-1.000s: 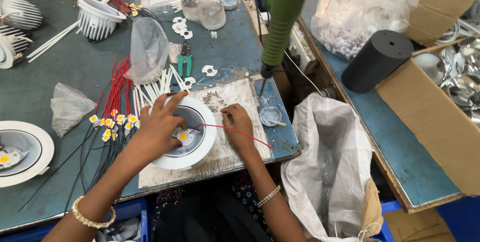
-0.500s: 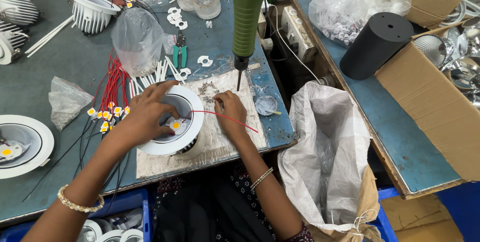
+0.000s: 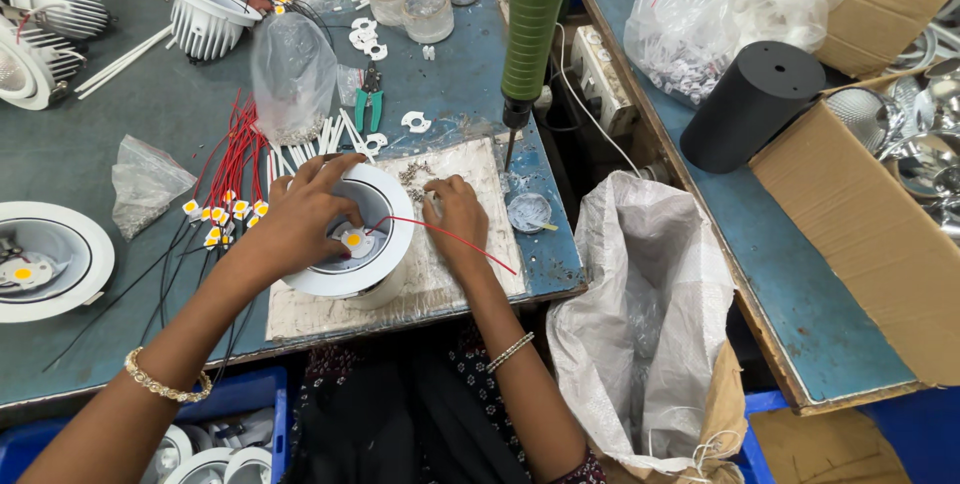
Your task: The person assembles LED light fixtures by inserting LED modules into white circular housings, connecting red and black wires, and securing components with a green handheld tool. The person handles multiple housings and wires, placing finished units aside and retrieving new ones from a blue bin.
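A white round downlight housing [image 3: 385, 206] sits on a worn white pad [image 3: 470, 169] at the table's front edge. A small yellow LED chip [image 3: 353, 241] with a red wire [image 3: 470, 241] lies inside it. My left hand [image 3: 300, 219] rests over the housing's left rim, fingers spread and reaching into the bowl. My right hand [image 3: 455, 219] lies on the pad just right of the housing, fingers curled near small screws, with the red wire running under it. A green electric screwdriver [image 3: 535, 24] hangs tip-down just above and right of my right hand.
Several wired LED chips [image 3: 225, 214] lie left of the housing. Another white downlight [image 3: 40, 264] sits at the far left. Finned heat sinks [image 3: 205, 14], plastic bags, green pliers [image 3: 370, 94], a black cylinder [image 3: 750, 104], a cardboard box [image 3: 860, 214] and a white sack [image 3: 650, 314] surround the spot.
The view has shifted slightly and drawn closer. My right hand has moved a little right, off the housing's rim and onto the pad. My left hand stays on the housing.
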